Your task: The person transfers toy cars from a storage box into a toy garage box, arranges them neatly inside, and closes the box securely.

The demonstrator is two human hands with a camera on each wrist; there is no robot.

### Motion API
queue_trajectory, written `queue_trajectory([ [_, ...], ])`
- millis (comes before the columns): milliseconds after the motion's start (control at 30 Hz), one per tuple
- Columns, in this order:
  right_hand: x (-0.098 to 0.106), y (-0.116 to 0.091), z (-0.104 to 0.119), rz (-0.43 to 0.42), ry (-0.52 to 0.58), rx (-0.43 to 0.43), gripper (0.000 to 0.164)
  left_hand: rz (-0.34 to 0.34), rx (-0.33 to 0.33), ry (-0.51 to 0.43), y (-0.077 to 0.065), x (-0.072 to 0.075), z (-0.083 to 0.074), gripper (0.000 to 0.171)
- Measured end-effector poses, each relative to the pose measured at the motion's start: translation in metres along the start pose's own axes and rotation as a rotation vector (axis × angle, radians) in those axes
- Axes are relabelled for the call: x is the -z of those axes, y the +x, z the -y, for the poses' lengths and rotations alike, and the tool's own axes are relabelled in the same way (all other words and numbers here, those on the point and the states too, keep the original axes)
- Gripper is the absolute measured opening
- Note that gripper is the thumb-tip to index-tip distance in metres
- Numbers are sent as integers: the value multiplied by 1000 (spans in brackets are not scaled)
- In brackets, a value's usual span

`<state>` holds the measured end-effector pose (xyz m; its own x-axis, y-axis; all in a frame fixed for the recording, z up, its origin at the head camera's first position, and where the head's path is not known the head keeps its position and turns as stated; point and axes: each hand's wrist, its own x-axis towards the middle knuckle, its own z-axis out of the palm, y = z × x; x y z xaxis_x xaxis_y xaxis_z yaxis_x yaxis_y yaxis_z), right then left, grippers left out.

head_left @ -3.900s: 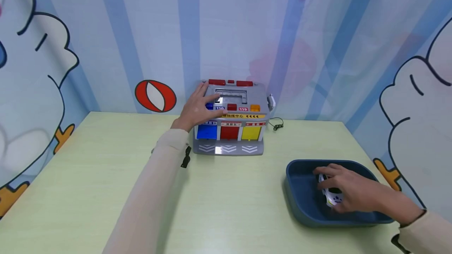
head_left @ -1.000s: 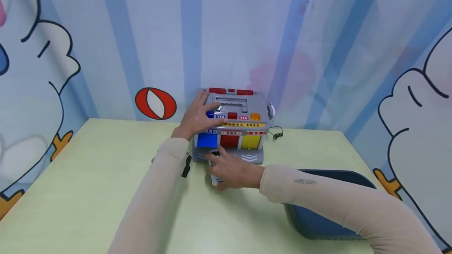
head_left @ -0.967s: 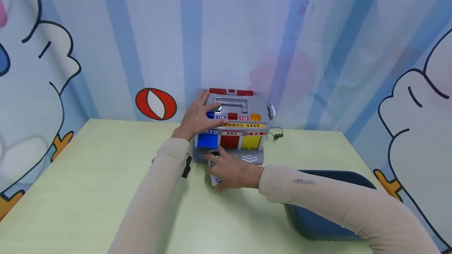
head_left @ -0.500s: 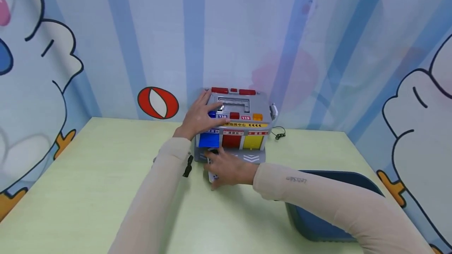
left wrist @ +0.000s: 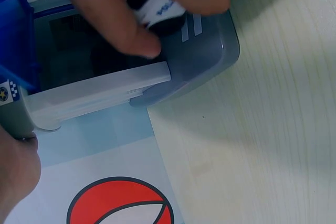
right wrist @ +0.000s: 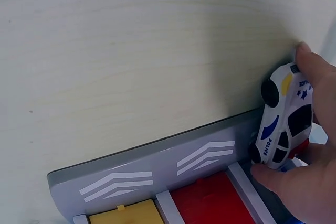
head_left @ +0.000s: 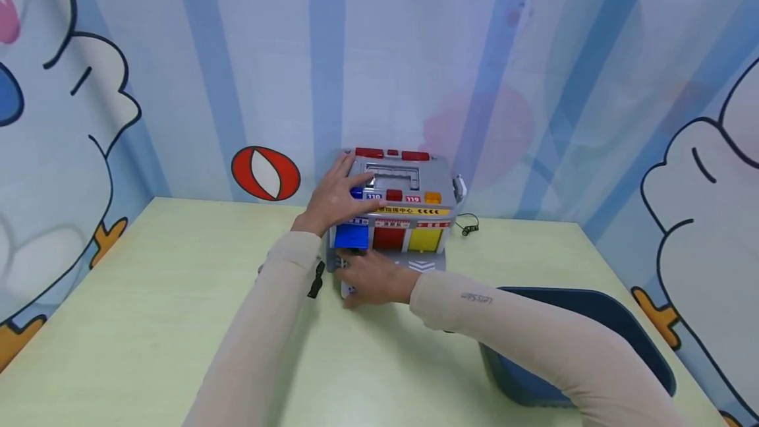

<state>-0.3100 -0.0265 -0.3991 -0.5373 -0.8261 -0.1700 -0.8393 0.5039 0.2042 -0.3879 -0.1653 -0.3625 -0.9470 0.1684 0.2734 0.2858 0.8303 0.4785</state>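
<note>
A grey toy station (head_left: 391,223) with blue, red and yellow doors stands at the table's back edge. My left hand (head_left: 335,199) rests on its top left, fingers spread over the roof. The blue door (head_left: 352,236) is swung up, and the left wrist view shows the dark bay (left wrist: 79,51) behind it. My right hand (head_left: 376,277) grips a white toy police car (right wrist: 283,116) between thumb and fingers, at the grey ramp before that bay. In the head view the hand covers most of the car. The red door (right wrist: 212,198) and the yellow door (right wrist: 126,213) are down.
A dark blue bin (head_left: 593,298) stands at the right, partly under my right forearm. A thin black coiled cord (head_left: 468,226) lies to the right of the station. A printed curtain (head_left: 385,51) hangs right behind the table (head_left: 196,269).
My right hand has brought the police car from the blue bin over to the station, and lately slid it left and forward toward the blue-door bay. My left hand has stayed on the roof.
</note>
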Motion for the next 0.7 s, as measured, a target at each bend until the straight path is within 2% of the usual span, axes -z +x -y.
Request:
queue_trajectory([
  [200, -3, 6, -3, -2, 33, -26, 61, 8, -2, 0, 1, 1, 1, 81],
  [400, -9, 7, -5, -49, -42, -54, 53, 1, 0, -7, 1, 1, 0, 79],
  [700, -12, 9, -3, -79, -143, -61, 57, -3, -3, 5, 0, 1, 0, 80],
])
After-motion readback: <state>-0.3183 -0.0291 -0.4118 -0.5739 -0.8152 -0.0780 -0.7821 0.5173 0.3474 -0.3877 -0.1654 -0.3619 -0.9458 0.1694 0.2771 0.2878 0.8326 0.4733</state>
